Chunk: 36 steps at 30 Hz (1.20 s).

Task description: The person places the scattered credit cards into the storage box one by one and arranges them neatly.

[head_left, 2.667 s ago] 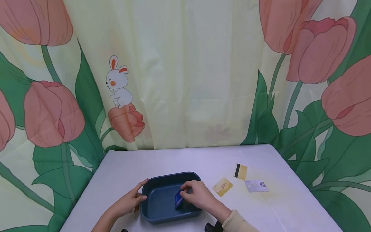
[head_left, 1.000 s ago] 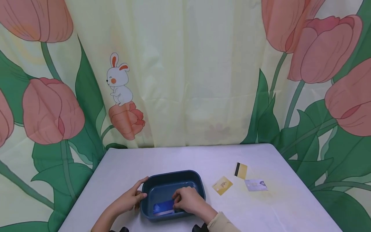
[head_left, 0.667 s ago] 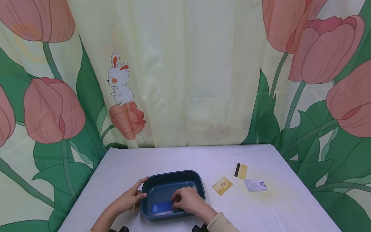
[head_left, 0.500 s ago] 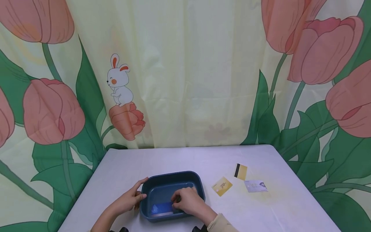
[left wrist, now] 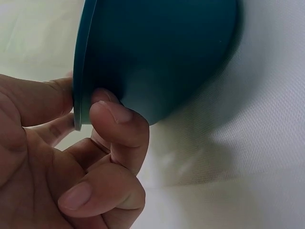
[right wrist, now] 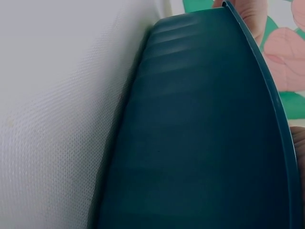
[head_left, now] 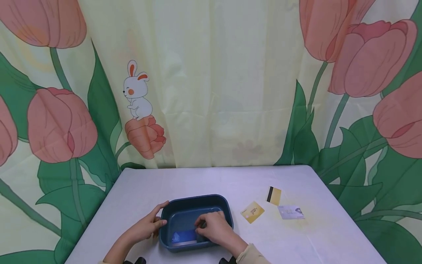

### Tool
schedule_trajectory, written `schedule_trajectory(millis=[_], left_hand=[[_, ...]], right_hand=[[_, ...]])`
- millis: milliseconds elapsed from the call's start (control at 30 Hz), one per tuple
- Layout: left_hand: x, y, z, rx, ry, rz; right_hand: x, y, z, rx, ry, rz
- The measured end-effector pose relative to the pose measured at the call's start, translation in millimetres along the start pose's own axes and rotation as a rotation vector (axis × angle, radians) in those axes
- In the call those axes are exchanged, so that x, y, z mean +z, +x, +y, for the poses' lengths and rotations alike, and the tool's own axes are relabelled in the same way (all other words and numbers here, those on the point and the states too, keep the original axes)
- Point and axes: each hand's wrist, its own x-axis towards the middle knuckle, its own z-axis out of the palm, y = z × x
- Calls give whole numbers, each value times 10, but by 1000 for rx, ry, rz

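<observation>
A dark blue plastic box (head_left: pixel 174 211) with rounded corners stands on the table. My left hand (head_left: pixel 144 228) grips its left rim; in the left wrist view, the thumb and curled fingers (left wrist: pixel 119 124) lie on either side of the rim. A blue card (head_left: pixel 184 237) with a pale lower edge lies inside, at the front left. Over the box's front right part, my right hand (head_left: pixel 215 229) reaches in with curled fingers and pinches the card's right end; the fingertips are partly hidden. The right wrist view shows the outer wall (right wrist: pixel 190 124) of the box, with that hand mostly out of frame.
Right of the box lie three cards on the white tablecloth (head_left: pixel 197 181): a gold card (head_left: pixel 252 212), a gold card with a black stripe (head_left: pixel 274 195), and a pale purple card (head_left: pixel 291 212). A curtain printed with tulips (head_left: pixel 62 124) hangs behind the table.
Since the earliest frame, the blue card has gone from upright near the box's middle to lying low at the front left, my right hand moving left with it. The last half second shows almost no movement.
</observation>
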Motion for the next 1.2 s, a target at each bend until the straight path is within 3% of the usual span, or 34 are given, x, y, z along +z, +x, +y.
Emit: schedule_trajectory(millis=[167,333,667,933,1200], left_hand=[[-1,7,-22,1,-10,-14],[-30,0,-23,4,-24,-27],[-46,-1,-39,10,-40,-55],[-47,-4,-80,19,-71,-75],[-43,3,-58,-6,-64,-57]], right_hand=[[-42,-23,-9,11,15,51],[-137,-38,12,37,5,158],[-362,-56,111,128,81,273],[-480,-122,231,181,224,353],[-631,-160,354,244,232,494]])
